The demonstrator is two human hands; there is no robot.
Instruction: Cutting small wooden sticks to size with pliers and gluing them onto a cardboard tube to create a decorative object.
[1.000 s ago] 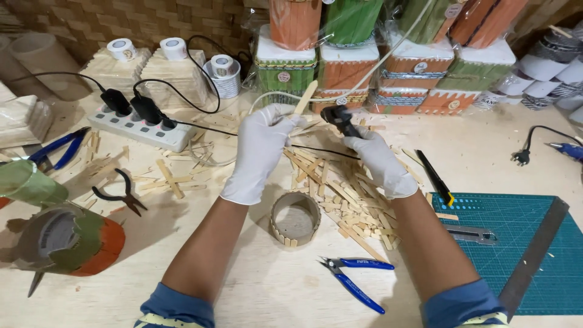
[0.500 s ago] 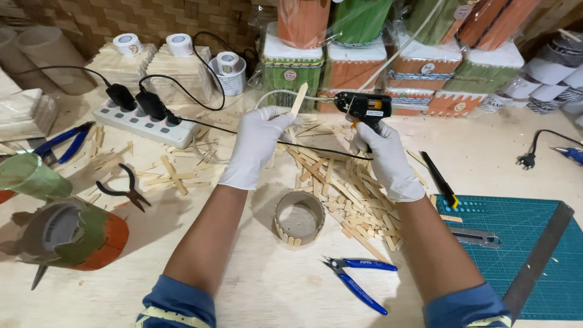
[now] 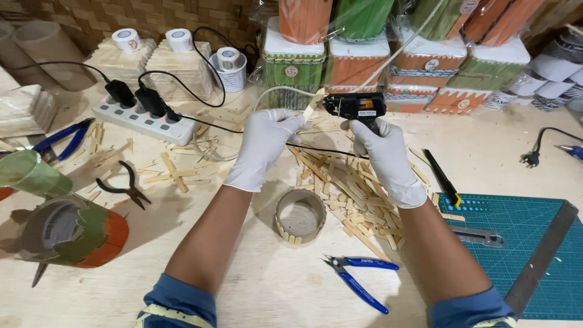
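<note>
Both my hands wear white gloves. My right hand (image 3: 388, 159) grips a black hot glue gun (image 3: 355, 107), its nozzle pointing left. My left hand (image 3: 264, 146) pinches a thin wooden stick (image 3: 314, 104) with its upper end at the gun's nozzle. Below my hands lies a pile of wooden sticks (image 3: 346, 191). In front of the pile stands a short cardboard ring (image 3: 299, 216) with several sticks glued along its side.
Blue cutters (image 3: 359, 278) lie near the front edge, black pliers (image 3: 124, 188) at left. A white power strip (image 3: 143, 116) with plugs sits behind, its cables crossing the table. A green cutting mat (image 3: 516, 243) and black knife (image 3: 442, 177) are at right. Painted stick containers (image 3: 358, 58) line the back.
My right hand has raised the glue gun and turned its nozzle to the stick in my left hand. The view has shifted slightly.
</note>
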